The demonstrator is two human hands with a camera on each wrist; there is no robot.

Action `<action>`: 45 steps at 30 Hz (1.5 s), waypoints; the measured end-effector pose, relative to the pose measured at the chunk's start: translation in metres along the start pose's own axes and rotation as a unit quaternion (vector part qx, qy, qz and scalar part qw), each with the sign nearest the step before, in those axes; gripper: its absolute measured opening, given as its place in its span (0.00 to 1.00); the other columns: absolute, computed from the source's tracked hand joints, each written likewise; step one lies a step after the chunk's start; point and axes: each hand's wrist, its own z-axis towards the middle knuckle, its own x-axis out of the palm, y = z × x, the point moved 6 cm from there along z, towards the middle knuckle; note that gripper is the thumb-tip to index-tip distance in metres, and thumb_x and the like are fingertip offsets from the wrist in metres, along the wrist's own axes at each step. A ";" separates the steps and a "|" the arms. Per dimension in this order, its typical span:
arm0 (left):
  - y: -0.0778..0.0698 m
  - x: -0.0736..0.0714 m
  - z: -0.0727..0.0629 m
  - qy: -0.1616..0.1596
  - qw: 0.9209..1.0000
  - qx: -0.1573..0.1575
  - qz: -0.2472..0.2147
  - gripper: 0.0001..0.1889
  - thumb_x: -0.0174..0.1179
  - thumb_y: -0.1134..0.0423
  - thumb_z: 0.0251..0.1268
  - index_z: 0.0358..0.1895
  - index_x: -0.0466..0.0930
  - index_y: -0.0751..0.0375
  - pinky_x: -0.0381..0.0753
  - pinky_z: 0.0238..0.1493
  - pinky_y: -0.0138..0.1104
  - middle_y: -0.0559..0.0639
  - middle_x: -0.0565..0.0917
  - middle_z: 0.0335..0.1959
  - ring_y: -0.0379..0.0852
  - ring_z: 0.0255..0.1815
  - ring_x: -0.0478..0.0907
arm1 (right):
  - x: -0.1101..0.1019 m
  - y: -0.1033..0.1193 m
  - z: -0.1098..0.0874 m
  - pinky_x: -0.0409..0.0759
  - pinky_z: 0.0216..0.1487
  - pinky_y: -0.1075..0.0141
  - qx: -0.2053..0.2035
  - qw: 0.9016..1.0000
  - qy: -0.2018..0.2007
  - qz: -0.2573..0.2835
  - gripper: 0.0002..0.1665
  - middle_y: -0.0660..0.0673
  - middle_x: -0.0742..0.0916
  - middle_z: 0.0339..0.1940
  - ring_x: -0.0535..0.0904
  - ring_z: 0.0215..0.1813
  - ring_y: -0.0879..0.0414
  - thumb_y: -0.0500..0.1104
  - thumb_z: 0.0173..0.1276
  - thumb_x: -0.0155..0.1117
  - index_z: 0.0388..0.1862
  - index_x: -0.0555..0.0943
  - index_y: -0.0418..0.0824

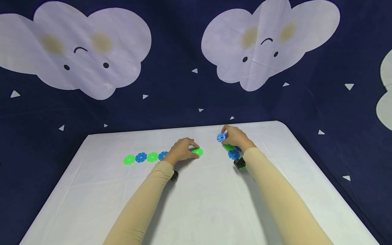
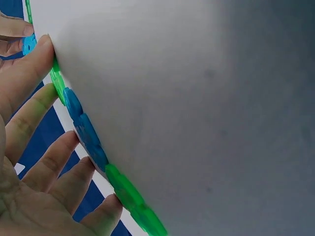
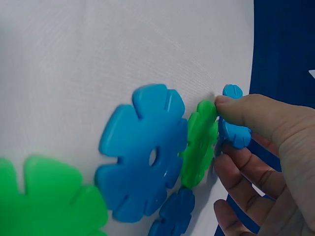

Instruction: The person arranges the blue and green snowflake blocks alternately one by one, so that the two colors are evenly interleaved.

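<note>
My left hand (image 1: 180, 150) has its thumb and index fingertip at opposite edges of a flat, notched green disc (image 1: 198, 152) on the table. This disc ends a row of alternating discs; a blue disc (image 2: 88, 137) lies under the other fingertips. Farther back on the right, my right hand (image 1: 237, 136) pinches a blue notched disc (image 1: 221, 137) between thumb and fingers. In the right wrist view that blue disc (image 3: 232, 118) is tilted, partly hidden by the thumb, and close beside a green disc (image 3: 199, 142).
The row runs left through a blue disc (image 1: 141, 157) to a green disc (image 1: 129, 160) on the white table (image 1: 202, 204). Under the right wrist lie loose discs, a large-looking blue one (image 3: 142, 152) among them. A dark cloud-patterned cloth (image 1: 174, 102) hangs behind.
</note>
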 end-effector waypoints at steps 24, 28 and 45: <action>0.003 0.001 0.000 0.000 1.000 -0.003 -0.020 0.23 0.82 0.54 0.58 0.58 0.92 0.50 0.67 0.83 0.58 0.54 0.77 0.79 0.60 0.83 0.68 | -0.003 0.005 -0.002 0.84 0.62 0.44 -0.022 0.997 -0.015 -0.073 0.34 0.43 0.90 0.50 0.82 0.49 0.47 0.58 0.65 0.78 0.63 0.84 0.40; 0.004 0.002 0.000 -0.001 1.000 -0.006 -0.020 0.23 0.82 0.54 0.58 0.58 0.92 0.50 0.66 0.83 0.58 0.53 0.77 0.79 0.59 0.84 0.68 | -0.004 0.007 -0.003 0.84 0.59 0.46 -0.032 0.997 -0.019 -0.065 0.34 0.44 0.90 0.47 0.82 0.47 0.49 0.59 0.65 0.77 0.63 0.84 0.40; 0.005 0.002 0.002 0.003 1.000 0.000 -0.012 0.23 0.82 0.54 0.59 0.58 0.92 0.50 0.67 0.83 0.57 0.55 0.78 0.78 0.59 0.83 0.69 | 0.005 0.032 -0.014 0.85 0.62 0.50 -0.104 0.994 0.021 -0.017 0.31 0.43 0.90 0.51 0.85 0.52 0.50 0.56 0.63 0.81 0.59 0.85 0.41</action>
